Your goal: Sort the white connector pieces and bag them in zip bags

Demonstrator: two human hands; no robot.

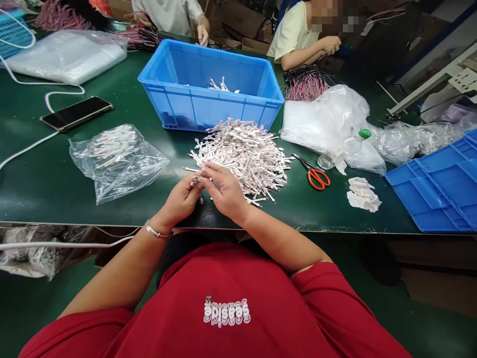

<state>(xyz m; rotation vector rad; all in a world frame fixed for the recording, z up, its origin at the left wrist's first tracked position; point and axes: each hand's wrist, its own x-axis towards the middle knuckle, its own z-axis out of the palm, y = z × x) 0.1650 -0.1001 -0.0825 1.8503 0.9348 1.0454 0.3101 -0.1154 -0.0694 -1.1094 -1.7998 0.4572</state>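
My left hand [181, 200] and my right hand [223, 191] meet at the near edge of a large heap of short wire pieces with white-and-pink sleeves or labels [242, 159]. Their fingertips pinch a small wire piece [196, 181] between them, partly hidden by my fingers. My right hand rests against the heap's front. A blue plastic crate [179, 64] stands just behind the heap, with a few similar pieces [221, 87] lying inside. A metal bangle [156, 231] circles my left wrist.
On the green workbench lie a plastic bag of pieces [115, 164], a smartphone [76, 113], orange-handled scissors [316, 176], a plastic bottle [341, 154], and a blue tray [436, 189]. Co-workers sit across the bench, one with hands [330, 44] among pink wires.
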